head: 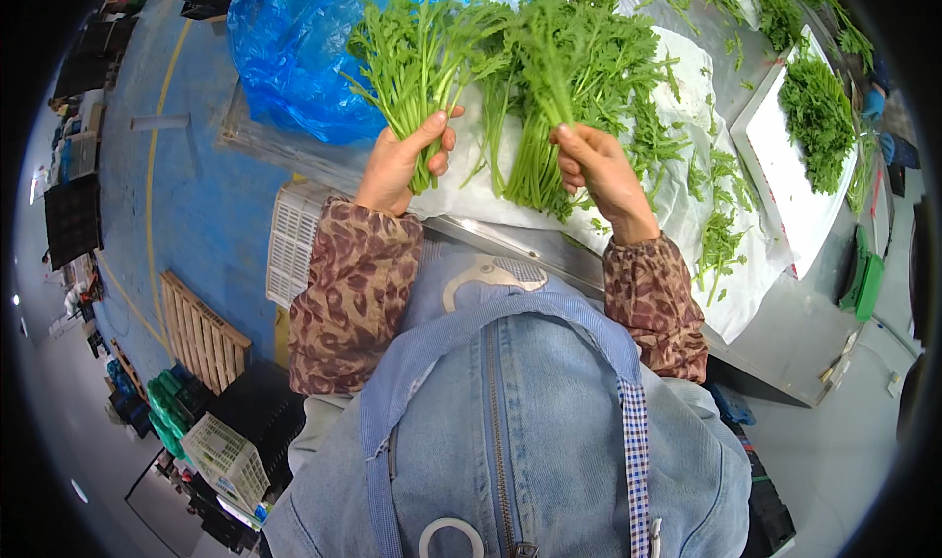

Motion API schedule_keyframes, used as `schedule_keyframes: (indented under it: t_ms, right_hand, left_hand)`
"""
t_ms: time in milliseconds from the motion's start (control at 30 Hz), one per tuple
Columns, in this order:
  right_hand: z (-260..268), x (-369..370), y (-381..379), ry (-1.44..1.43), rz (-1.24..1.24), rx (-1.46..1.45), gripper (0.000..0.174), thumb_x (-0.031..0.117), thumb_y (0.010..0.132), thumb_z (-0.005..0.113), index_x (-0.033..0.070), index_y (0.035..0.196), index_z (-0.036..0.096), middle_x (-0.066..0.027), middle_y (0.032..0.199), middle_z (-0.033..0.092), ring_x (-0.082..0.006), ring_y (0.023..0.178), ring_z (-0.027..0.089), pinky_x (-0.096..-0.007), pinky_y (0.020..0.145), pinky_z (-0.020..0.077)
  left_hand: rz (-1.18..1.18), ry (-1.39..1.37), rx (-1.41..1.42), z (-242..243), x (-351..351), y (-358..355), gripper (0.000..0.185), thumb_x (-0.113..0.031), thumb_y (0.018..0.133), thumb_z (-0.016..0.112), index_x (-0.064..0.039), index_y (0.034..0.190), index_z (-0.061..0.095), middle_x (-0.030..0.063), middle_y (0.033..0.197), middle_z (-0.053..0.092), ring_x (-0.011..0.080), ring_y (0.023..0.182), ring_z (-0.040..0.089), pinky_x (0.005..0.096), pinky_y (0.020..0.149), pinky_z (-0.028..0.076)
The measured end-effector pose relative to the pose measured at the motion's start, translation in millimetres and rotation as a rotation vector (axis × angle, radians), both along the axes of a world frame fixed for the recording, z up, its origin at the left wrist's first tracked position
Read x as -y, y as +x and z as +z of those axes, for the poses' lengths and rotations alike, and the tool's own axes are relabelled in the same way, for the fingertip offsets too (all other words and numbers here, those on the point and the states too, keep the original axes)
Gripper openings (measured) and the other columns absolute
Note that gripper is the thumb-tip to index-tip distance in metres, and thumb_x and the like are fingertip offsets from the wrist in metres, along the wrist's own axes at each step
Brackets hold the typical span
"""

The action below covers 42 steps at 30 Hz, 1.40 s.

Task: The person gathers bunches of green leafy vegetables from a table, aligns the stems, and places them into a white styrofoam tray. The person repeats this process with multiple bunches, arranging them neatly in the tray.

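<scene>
My left hand (408, 157) grips a bunch of leafy greens (419, 72) by the stems, leaves pointing away from me. Between finger and thumb of my right hand (595, 168) is a single leafy stalk (546, 72), slightly blurred. Under and beside it lies a larger pile of the same greens (611, 61), its cut stems towards me. The pile rests on a white sheet (460, 190) spread over a metal table (773, 359). Loose leaves (717, 241) are scattered on the sheet to the right of my right hand.
A blue plastic bag (294, 50) covers the table's far left. At right, a white foam tray (784, 168) holds greens (817, 116); a green-handled object (862, 274) lies nearby. Blue-gloved hands (879, 124) of another person show at far right. A white crate (291, 245) stands by the table's left side.
</scene>
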State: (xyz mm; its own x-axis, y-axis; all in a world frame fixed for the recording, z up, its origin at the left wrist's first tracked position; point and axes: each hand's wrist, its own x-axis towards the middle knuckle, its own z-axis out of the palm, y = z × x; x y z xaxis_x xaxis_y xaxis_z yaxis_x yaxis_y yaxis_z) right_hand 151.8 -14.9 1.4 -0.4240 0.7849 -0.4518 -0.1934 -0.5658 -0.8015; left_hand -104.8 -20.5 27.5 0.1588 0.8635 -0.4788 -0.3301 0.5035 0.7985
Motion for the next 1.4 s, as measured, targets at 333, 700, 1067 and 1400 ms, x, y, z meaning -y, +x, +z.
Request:
schedule_keyframes:
  t_ms: [333,700,1067,1400]
  right_hand:
    - [-1,6,3,-0.044,-0.128,0.140,0.022,0.019,0.089,0.062,0.000,0.096,0.056,-0.0045,0.068,0.058,-0.0101,0.051,0.053,-0.0227,0.048,0.0429]
    - [-5,29,-27,-0.087,-0.100,0.278,0.021,0.022,0.086,0.068,0.003,0.087,0.060,0.0003,0.068,0.058,-0.0058,0.051,0.051,-0.0190,0.047,0.0381]
    - [2,45,-59,-0.134,0.007,0.206,0.019,0.018,0.085,0.068,0.002,0.085,0.059,-0.0022,0.069,0.057,-0.0076,0.055,0.053,-0.0209,0.048,0.0412]
    - [14,67,-22,0.337,-0.252,0.894,0.023,0.022,0.085,0.066,0.002,0.097,0.065,-0.0087,0.084,0.067,-0.0171,0.075,0.063,-0.0280,0.065,0.0498]
  left_hand:
    - [-0.037,-0.060,0.047,-11,-7,9,0.034,-0.023,0.092,0.059,0.002,0.114,0.054,0.0007,0.074,0.053,0.0084,0.055,0.045,0.0230,0.051,0.036]
    - [-0.163,-0.170,0.081,-40,-9,26,0.035,-0.025,0.089,0.063,0.001,0.113,0.056,0.0051,0.087,0.062,0.0108,0.066,0.054,0.0238,0.058,0.044]
    - [-0.371,-0.304,0.189,-43,-22,44,0.036,-0.020,0.085,0.068,-0.002,0.114,0.056,0.0085,0.103,0.063,0.0173,0.089,0.062,0.0311,0.075,0.053]
    - [-0.276,-0.271,0.266,-38,-33,41,0.030,-0.013,0.084,0.069,-0.001,0.110,0.059,0.0078,0.099,0.066,0.0170,0.094,0.062,0.0330,0.083,0.051]
